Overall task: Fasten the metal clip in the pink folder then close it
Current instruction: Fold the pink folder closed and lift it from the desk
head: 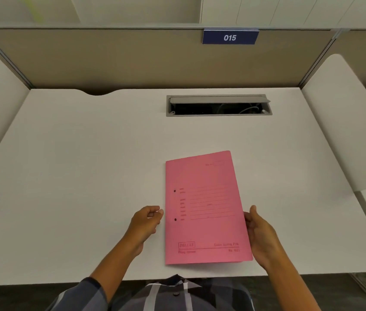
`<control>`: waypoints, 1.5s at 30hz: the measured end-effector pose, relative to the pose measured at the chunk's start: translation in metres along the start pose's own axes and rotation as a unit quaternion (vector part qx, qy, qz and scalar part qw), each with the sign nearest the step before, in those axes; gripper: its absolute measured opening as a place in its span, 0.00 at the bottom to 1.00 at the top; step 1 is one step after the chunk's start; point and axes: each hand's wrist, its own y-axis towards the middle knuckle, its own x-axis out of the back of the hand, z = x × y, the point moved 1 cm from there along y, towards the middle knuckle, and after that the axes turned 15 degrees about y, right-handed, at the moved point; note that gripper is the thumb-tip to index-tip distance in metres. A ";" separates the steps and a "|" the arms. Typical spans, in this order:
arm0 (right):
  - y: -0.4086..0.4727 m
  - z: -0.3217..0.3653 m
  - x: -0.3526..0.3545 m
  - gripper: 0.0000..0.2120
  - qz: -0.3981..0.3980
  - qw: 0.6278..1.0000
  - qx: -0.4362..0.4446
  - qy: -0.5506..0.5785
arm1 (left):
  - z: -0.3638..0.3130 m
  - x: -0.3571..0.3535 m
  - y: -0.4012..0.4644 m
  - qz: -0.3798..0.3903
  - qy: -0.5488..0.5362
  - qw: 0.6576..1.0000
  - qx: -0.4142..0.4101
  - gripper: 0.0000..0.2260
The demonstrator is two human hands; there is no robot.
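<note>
The pink folder (206,209) lies shut on the white desk (87,164), its printed front cover up and its spine on the left. Two dark rivet dots show near the spine; the metal clip is hidden inside. My left hand (147,223) hovers just left of the spine, fingers loosely curled, holding nothing and a little apart from the folder. My right hand (260,236) is at the folder's right edge, fingers touching the edge of the cover, thumb up.
A grey cable hatch (219,105) stands open at the back of the desk. Beige partition with a blue "015" sign (230,37) behind. White side dividers (343,122) flank the desk. The desk's front edge runs just below the folder.
</note>
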 end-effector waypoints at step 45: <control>0.012 -0.030 0.018 0.11 -0.110 0.964 0.162 -0.181 | 0.001 -0.031 -0.003 0.025 -0.115 0.992 0.036 0.10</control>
